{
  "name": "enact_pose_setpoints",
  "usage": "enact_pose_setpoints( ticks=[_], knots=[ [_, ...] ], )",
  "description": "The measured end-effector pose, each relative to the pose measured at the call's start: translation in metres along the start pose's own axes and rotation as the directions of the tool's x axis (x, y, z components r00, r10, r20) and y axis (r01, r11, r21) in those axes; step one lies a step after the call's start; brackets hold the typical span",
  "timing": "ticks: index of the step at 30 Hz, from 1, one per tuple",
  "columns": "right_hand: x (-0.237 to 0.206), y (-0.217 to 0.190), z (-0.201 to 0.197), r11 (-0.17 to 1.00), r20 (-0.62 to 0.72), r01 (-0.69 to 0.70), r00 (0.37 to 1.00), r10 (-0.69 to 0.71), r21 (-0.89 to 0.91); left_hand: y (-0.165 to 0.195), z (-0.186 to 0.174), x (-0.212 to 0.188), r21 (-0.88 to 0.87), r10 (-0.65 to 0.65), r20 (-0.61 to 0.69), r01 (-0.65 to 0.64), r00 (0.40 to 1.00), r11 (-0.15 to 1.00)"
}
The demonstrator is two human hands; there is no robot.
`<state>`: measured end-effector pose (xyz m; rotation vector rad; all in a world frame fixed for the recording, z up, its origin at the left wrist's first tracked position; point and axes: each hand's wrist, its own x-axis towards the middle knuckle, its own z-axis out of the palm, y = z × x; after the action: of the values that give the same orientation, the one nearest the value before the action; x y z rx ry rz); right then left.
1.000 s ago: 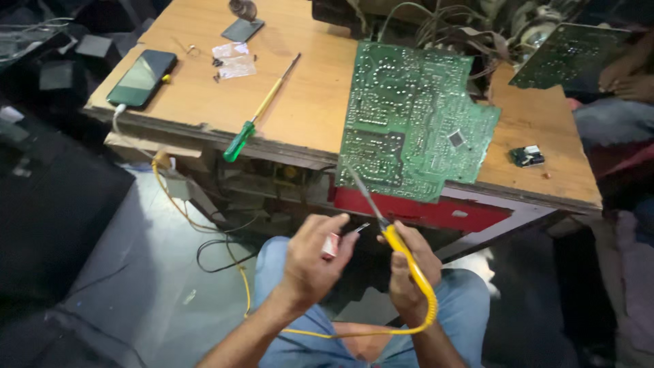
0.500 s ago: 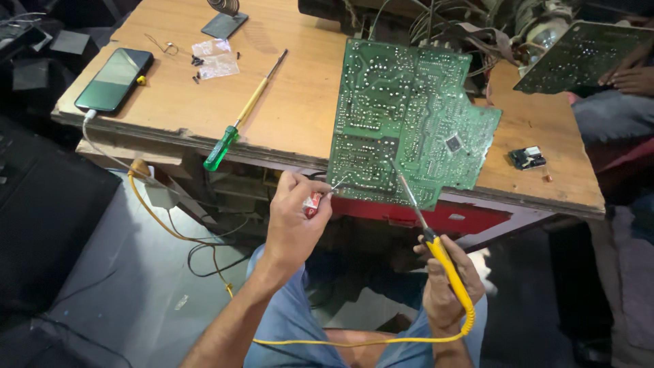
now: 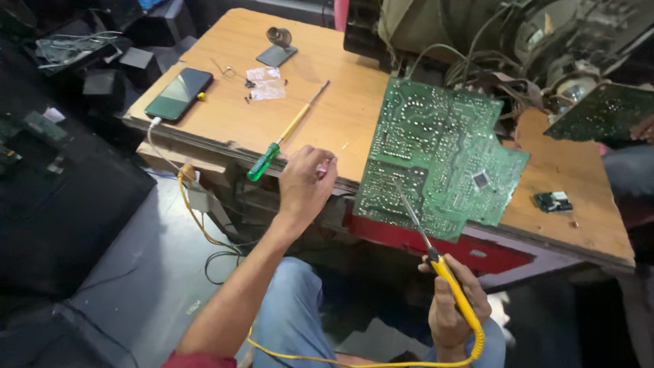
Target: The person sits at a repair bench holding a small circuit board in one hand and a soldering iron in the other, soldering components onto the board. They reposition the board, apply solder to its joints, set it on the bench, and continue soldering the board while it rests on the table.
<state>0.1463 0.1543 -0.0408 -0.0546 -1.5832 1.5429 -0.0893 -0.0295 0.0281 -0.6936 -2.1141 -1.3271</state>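
The right hand [image 3: 455, 300] has its grip pressed around a yellow soldering iron [image 3: 436, 262], tip on the green circuit board [image 3: 443, 153]; the left hand [image 3: 303, 184] pinches a small white piece [image 3: 322, 167] at the desk [image 3: 218, 119] edge.

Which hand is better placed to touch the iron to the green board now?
Right. The right hand holds the yellow soldering iron, its tip already over the green circuit board. The left hand pinches something small at the table edge, beside the board.

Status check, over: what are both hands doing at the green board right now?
Right hand grips yellow soldering iron, tip over green circuit board. Left hand at table edge, pinching something small, unclear. Screwdriver lies beside it.
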Motion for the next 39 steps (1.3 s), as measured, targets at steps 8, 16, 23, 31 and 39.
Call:
enact_pose_setpoints(
  ticks=[8,16,23,31,39],
  knots=[
    [0.004,0.000,-0.007,0.998,-0.058,0.066,0.996,-0.067,-0.020,-0.057,0.053,0.029,0.132,0.109,0.042,-0.114,0.993,0.985],
    [0.008,0.004,-0.038,0.906,-0.289,0.420,0.862,-0.416,-0.054,-0.084,0.074,0.046,0.240,0.042,0.118,-0.069,0.992,0.968],
    [0.067,-0.006,-0.107,0.710,-0.188,0.268,0.849,-0.493,-0.651,-0.074,0.049,0.034,0.222,0.199,0.112,-0.219,0.974,0.950],
    [0.141,0.000,-0.152,0.408,0.032,0.216,0.910,-0.412,-0.887,-0.069,0.041,0.026,0.273,0.176,0.116,-0.202,0.978,0.941],
    [0.178,0.027,-0.168,0.242,0.123,0.178,0.967,-0.224,-0.954,-0.066,0.029,0.017,0.009,0.063,0.045,-0.063,0.997,0.998]
  ],
)
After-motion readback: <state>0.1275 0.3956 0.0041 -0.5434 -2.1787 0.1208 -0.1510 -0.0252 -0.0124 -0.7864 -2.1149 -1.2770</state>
